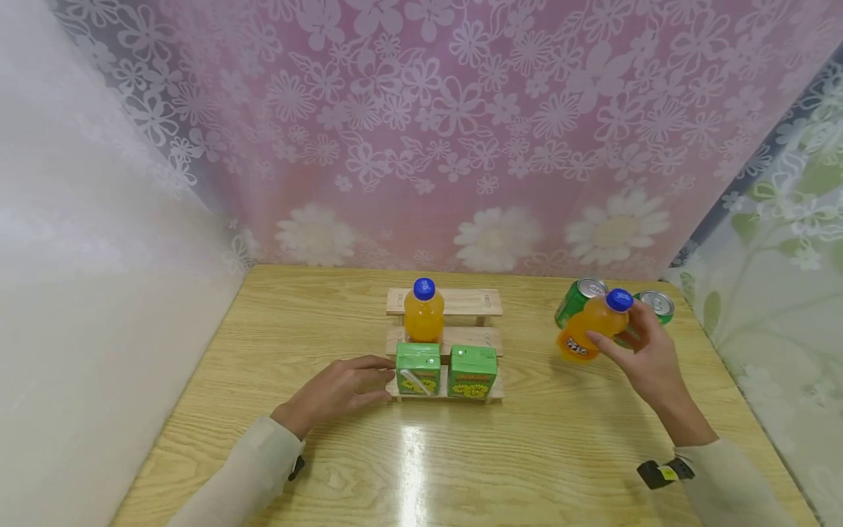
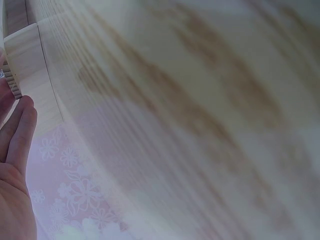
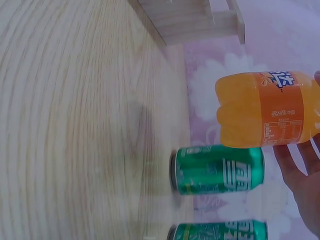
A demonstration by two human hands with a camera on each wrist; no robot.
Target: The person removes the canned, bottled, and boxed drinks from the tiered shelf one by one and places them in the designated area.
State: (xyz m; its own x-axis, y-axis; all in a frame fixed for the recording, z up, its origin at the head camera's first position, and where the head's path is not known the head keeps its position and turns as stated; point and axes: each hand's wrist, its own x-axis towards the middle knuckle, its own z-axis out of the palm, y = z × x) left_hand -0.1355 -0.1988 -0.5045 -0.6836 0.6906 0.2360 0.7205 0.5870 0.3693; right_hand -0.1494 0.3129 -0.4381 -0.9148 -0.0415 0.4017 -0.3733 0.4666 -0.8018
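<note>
My right hand (image 1: 648,359) grips a bottle of orange soda (image 1: 596,322) with a blue cap, thumb on one side and fingers on the other. In the right wrist view the soda bottle (image 3: 265,110) is held tilted, its base higher than the bases of the green cans (image 3: 217,170). My left hand (image 1: 345,384) reaches to the left end of a small wooden step rack (image 1: 487,342), fingers nearly straight, fingertips at the lowest step beside a green juice box (image 1: 418,359). In the left wrist view the fingers (image 2: 22,135) meet the rack's edge.
A second orange soda bottle (image 1: 424,318) stands on the rack behind the juice box with a straw. Another green juice box (image 1: 472,369) is on the lowest step at right. Two green cans (image 1: 574,301) stand at the table's back right. A flowered curtain (image 1: 421,146) hangs behind the wooden table (image 1: 316,307).
</note>
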